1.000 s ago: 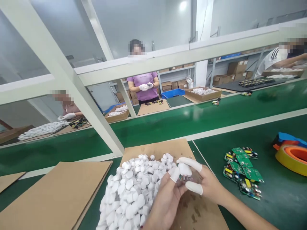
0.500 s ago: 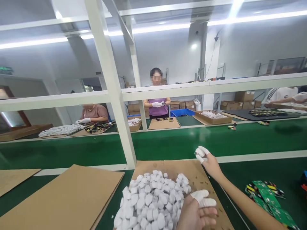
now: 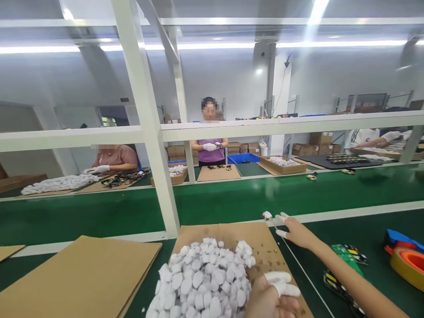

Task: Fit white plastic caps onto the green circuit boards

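Has the right hand [image 3: 298,232] out at right of centre, with thumb and fingers parted around nothing, just beside a small white-topped part [image 3: 266,215] lying at the near edge of the green belt [image 3: 228,198], mid-frame. Holds the left hand [image 3: 270,297] at lower right of centre, half curled, over the cardboard [image 3: 265,240] beside the heap of white pieces [image 3: 202,278]; cannot tell its grip as full or empty.

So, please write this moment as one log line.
right fingers: open, beside white-topped circuit board | left fingers: over cardboard, beside white pad pile
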